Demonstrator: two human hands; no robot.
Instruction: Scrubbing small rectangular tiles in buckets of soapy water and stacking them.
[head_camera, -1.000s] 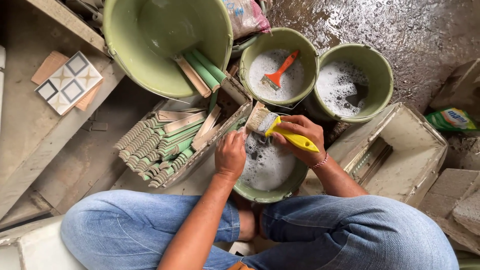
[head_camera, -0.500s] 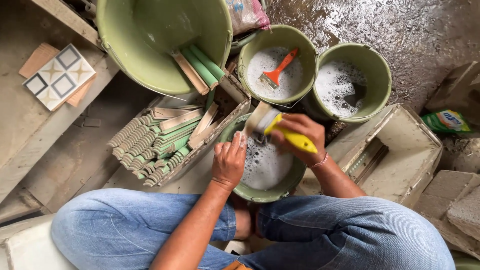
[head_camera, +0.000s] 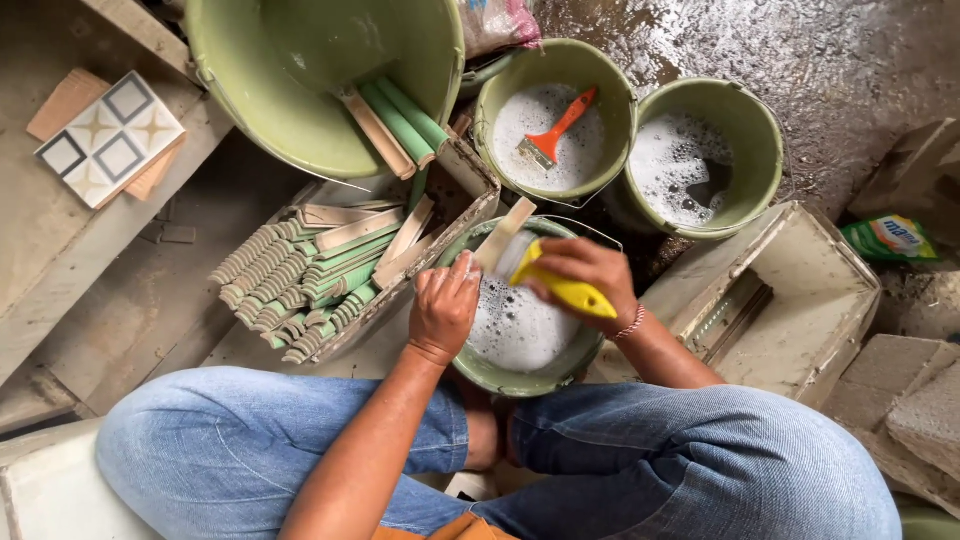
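You crouch over a small green plastic bucket of foamy water (head_camera: 525, 335), near, between your knees. Your right hand (head_camera: 585, 275) is closed around a yellow-handled brush (head_camera: 560, 285); your left hand (head_camera: 443, 310) is curled round a pale narrow tile strip (head_camera: 503, 235) at the bucket's left rim. A tray of stacked green ridged tiles (head_camera: 300, 285) lies just left.

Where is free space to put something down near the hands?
Bare floor lies left of the wooden crate of green trim tiles, below the patterned square tile. The pale empty box right of the right hand is open too. Around the three soapy green buckets it is crowded.
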